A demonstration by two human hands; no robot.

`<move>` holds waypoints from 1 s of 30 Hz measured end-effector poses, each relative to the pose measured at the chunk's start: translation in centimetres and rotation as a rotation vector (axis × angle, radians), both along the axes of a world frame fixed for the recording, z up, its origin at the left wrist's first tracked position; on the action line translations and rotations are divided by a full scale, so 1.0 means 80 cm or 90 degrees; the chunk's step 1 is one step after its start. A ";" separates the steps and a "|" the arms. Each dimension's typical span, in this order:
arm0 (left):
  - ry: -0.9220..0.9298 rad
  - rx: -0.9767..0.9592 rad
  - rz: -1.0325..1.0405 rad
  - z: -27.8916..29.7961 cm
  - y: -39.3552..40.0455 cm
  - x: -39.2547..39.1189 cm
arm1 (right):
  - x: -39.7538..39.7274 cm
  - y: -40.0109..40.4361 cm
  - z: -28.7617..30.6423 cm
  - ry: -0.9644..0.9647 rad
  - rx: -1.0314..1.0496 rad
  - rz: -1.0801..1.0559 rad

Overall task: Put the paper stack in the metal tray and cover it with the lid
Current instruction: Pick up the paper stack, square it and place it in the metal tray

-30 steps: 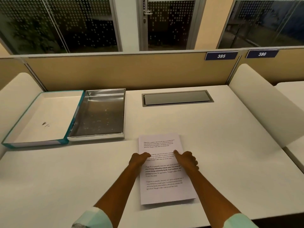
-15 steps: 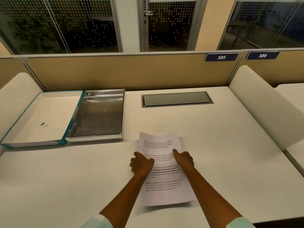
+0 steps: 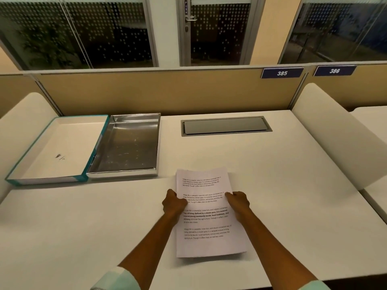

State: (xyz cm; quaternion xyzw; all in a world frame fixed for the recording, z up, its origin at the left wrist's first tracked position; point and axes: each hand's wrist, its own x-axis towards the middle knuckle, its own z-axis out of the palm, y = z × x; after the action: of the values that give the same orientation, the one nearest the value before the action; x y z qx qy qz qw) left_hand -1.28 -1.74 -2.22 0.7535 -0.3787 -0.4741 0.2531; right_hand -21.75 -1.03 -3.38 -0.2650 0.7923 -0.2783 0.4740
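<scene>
One paper stack (image 3: 209, 216), one metal tray (image 3: 127, 147), one lid (image 3: 56, 149), two hands: left hand (image 3: 173, 204), right hand (image 3: 238, 203).

Two bare forearms enter from the bottom edge, one from about 7 o'clock and one from about 5 o'clock, each ending in an ungloved hand — the left hand (image 3: 174, 204) and the right hand (image 3: 238, 202). No rings, watch or bracelet show on either. Near each elbow sits the pushed-up cuff of a pale mint-green fabric sleeve — the left sleeve (image 3: 117, 279) shows a lighter, whitish band along its edge, while the right sleeve (image 3: 314, 286) is only a sliver at the frame's bottom.
</scene>
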 end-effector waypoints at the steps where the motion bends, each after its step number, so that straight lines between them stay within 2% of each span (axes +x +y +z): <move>1: -0.013 -0.004 -0.003 0.000 0.000 0.001 | -0.002 0.002 0.000 -0.007 0.003 0.000; 4: -0.030 -0.001 0.000 -0.001 0.001 0.005 | -0.004 0.004 0.000 -0.012 0.001 0.007; 7: 0.010 0.024 0.046 0.000 0.000 0.010 | -0.002 0.001 0.006 -0.043 -0.014 -0.003; 10: 0.038 0.011 0.037 0.007 -0.005 0.014 | -0.002 -0.002 0.015 -0.055 -0.045 -0.004; 18: 0.132 -0.244 0.065 0.073 -0.030 0.002 | -0.004 -0.020 0.067 -0.025 -0.279 -0.026; 23: 0.126 -0.421 0.016 0.085 -0.022 0.000 | -0.010 -0.016 0.082 -0.023 -0.397 -0.003; 30: 0.133 -0.459 0.040 0.055 0.008 -0.005 | -0.011 0.017 0.057 -0.012 -0.476 0.023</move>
State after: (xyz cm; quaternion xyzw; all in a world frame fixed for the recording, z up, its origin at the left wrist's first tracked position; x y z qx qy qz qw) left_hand -1.64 -1.14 2.17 0.5746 -0.4704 -0.3767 0.5538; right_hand -22.59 0.36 1.17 -0.4312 0.6268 -0.5422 0.3566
